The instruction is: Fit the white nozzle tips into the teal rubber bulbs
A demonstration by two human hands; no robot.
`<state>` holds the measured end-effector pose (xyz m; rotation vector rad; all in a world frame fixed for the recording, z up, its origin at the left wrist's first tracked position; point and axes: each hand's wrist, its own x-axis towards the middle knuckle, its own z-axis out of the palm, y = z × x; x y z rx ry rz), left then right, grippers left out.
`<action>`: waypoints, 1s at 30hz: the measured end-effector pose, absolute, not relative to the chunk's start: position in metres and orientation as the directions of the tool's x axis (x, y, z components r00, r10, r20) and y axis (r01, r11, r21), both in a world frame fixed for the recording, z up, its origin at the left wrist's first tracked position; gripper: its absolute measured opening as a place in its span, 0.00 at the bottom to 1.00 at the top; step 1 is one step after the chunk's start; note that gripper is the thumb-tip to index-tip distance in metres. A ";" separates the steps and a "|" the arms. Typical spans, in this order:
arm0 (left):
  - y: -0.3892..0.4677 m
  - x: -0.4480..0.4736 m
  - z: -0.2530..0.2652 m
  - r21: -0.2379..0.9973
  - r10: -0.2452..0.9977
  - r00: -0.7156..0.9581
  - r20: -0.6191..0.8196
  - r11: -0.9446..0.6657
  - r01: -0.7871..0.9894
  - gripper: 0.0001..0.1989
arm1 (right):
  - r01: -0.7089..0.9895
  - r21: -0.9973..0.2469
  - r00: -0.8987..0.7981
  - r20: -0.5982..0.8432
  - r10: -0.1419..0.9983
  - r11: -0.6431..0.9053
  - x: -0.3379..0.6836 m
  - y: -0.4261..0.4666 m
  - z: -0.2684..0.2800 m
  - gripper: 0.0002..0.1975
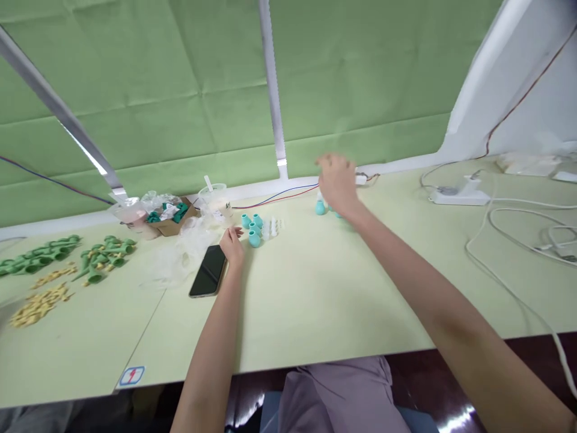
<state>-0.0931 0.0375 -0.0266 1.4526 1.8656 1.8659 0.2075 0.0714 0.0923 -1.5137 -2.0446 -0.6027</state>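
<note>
My left hand (232, 246) rests on the table beside the black phone (209, 270), its fingers loosely apart and holding nothing. Just to its right stands a small group of turquoise bulb-shaped pieces (255, 239), with rows of small clear-white parts (271, 228) alongside. My right hand (338, 182) is raised above the table farther right, slightly blurred, its fingers bent. Below and behind it are more turquoise pieces (320, 208), partly covered by the hand and wrist. Whether anything is between its fingers cannot be made out.
Green trumpet-shaped pieces (103, 255) and small yellow parts (39, 305) lie at left. A cardboard box (174, 225), plastic cups (134, 218) and crumpled clear plastic bags (178, 255) stand behind the phone. At right are a white power strip (460, 193) and loose white cables (505, 282).
</note>
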 end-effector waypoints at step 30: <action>-0.005 -0.006 -0.008 0.016 0.647 0.459 0.609 -0.588 0.809 0.16 | 0.170 -0.841 -0.191 0.483 0.855 0.513 0.186 0.010 0.005 0.09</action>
